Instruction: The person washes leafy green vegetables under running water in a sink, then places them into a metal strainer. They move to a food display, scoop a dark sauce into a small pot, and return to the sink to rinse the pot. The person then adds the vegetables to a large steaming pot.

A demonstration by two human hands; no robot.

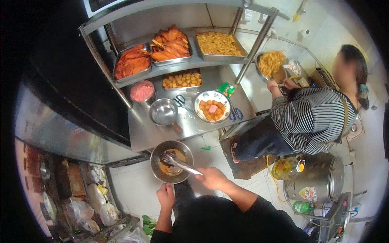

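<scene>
My left hand (166, 196) grips the near rim of a round metal bowl (155, 161), held over the floor in front of me. Inside lies a yellowish mixture with dark pieces. Closed around metal tongs (185, 166), my right hand (212, 178) is at the bowl's right, and the tongs' head is in the mixture. On the steel table beyond stand an empty metal bowl (163, 111), a container of pink minced meat (142, 91), a patterned plate (198, 114) with browned cubes and one pink piece, a tray of cubes (182, 79), and scissors (236, 114).
A steel shelf (182, 63) holds trays of reddish meat (132, 63) and yellow pieces (218, 44). At right, a person in a striped top (313, 118) holds a pan of food (271, 64). Behind them are an oil jug (285, 168) and a large steel pot (316, 179). Plastic bags (80, 212) lie left.
</scene>
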